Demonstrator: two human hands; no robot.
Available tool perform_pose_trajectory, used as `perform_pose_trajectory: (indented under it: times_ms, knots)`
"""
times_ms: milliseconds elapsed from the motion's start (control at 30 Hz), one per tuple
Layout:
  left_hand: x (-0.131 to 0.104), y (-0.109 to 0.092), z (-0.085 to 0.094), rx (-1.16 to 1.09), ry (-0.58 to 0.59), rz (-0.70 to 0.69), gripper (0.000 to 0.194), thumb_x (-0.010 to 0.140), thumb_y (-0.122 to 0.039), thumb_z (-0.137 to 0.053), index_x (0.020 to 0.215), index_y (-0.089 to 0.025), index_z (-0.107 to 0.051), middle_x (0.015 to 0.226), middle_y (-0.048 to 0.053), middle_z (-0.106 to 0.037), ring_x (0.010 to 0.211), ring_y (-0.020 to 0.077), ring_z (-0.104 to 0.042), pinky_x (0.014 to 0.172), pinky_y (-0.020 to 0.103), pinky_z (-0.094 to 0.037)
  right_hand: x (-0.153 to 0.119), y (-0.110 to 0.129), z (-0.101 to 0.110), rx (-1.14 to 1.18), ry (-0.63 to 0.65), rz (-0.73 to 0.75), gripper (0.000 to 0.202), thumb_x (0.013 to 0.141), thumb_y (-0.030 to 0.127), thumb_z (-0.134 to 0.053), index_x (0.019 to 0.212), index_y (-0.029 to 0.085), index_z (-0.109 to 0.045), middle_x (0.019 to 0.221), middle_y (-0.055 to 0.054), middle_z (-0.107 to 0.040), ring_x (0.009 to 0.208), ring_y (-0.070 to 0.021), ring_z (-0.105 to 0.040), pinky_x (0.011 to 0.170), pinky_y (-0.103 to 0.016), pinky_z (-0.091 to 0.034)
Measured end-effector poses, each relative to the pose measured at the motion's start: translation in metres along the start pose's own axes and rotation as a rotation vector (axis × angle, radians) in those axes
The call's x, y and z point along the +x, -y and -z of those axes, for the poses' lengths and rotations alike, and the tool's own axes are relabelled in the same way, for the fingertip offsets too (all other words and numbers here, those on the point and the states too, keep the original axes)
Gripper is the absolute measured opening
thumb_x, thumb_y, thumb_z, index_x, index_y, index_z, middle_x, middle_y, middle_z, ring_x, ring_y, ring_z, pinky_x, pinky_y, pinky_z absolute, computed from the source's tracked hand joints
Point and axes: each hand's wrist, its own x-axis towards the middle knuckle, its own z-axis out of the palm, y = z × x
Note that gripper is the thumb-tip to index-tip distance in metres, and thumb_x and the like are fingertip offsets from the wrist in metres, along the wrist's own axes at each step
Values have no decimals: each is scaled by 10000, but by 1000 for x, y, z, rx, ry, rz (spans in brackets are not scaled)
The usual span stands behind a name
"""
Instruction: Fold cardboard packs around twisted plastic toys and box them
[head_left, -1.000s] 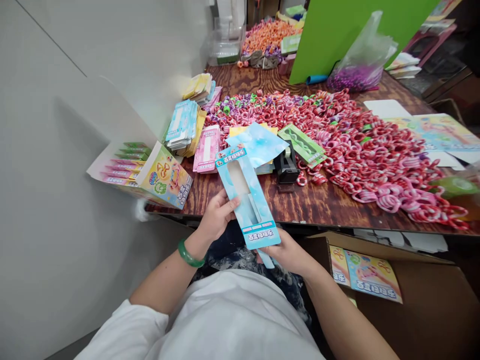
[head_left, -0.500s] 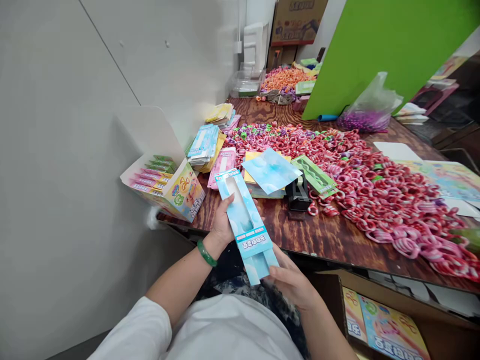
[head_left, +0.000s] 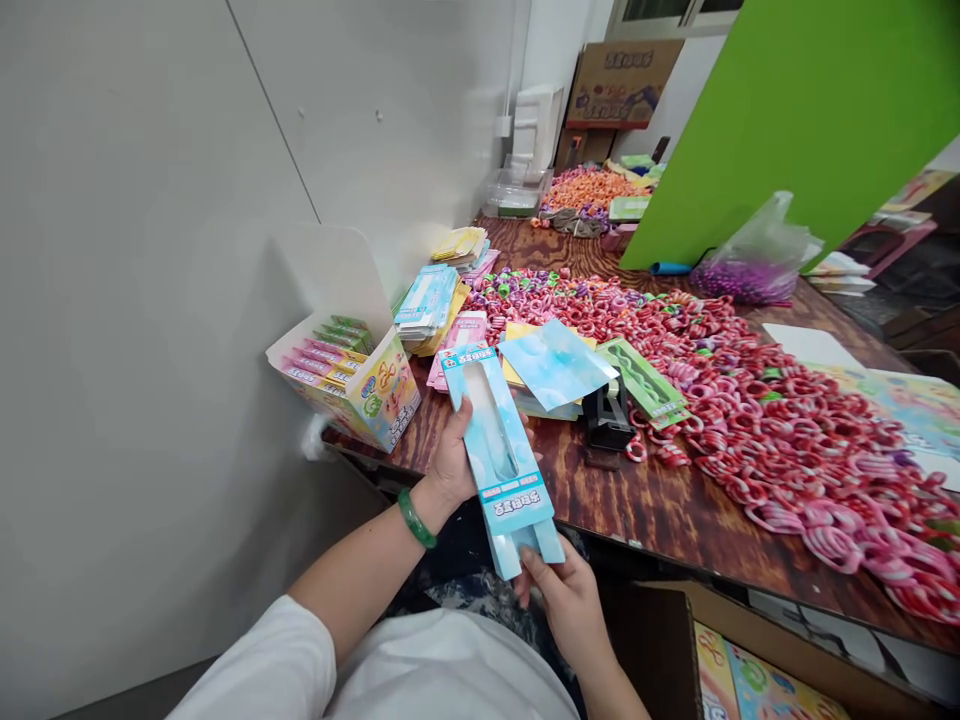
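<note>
A light-blue folding carton [head_left: 513,438] with a long cut-out window tilts in front of me, its near end open with flaps sticking out. My left hand [head_left: 454,458] is closed round its left side, thumb on the edge and fingers underneath. At the near end, my right hand [head_left: 561,592] pinches a flap of the carton between thumb and fingers. Just beyond the carton lies a loose blue printed sheet [head_left: 559,365] on a pile of flat cartons. Beside it are a black tape dispenser [head_left: 609,425] and a green carton [head_left: 646,385] with a wavy green piece inside.
A display box [head_left: 386,395] with several small cartons stands at the table's left edge, near stacks of flat cartons [head_left: 427,300]. Pink and red striped rings [head_left: 742,410] heap across the table [head_left: 592,500]. An open cardboard box [head_left: 686,640] sits below right. A green panel [head_left: 810,130] rises behind.
My right fingers have moved onto the near-end flap, with the thumb now on top. My left hand keeps its hold on the carton. The view has shifted, so everything sits slightly lower and further right.
</note>
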Motion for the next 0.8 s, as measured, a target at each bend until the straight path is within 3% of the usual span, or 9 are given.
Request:
perform_pose_trajectory:
  times_ms: [133,300,467,633,800]
  knots:
    - [-3,3,-2,0,15,-15,587,844,-580,-597,1195,-111,-631,956,131,-732,822,266,-705,751,436,-587,6,-6,1,38,-23,0,378,717,525,-771,633,184,-630,477,-8,-604,406,-136,-522,393,-255,-409]
    - [-7,14,1,3,18,35,601,826,-571,-626,1205,-106,-626,972,130,-728,827,275,-710,758,432,-580,16,-14,2,75,-24,87,340,741,513,-757,675,191,-672,510,-9,-623,441,-141,-539,412,-252,-421]
    - [-10,22,3,15,40,29,649,787,-571,-674,1224,-95,-616,970,139,-731,813,276,-711,748,415,-579,26,-26,1,158,-46,53,316,714,492,-780,652,208,-656,505,2,-620,440,-147,-539,419,-260,-432]
    - [-15,30,1,-53,-11,128,592,824,-541,-646,1228,-111,-611,942,118,-737,807,258,-716,821,454,-576,35,-19,-12,156,-145,112,315,740,537,-716,803,229,-714,740,-31,-717,653,-204,-644,603,-339,-544]
    - [-16,31,1,-64,-58,141,503,866,-467,-611,1219,-108,-616,921,111,-736,800,249,-715,846,464,-575,30,-9,-20,135,-175,148,231,717,432,-727,692,212,-660,596,8,-622,542,-153,-545,531,-290,-491]
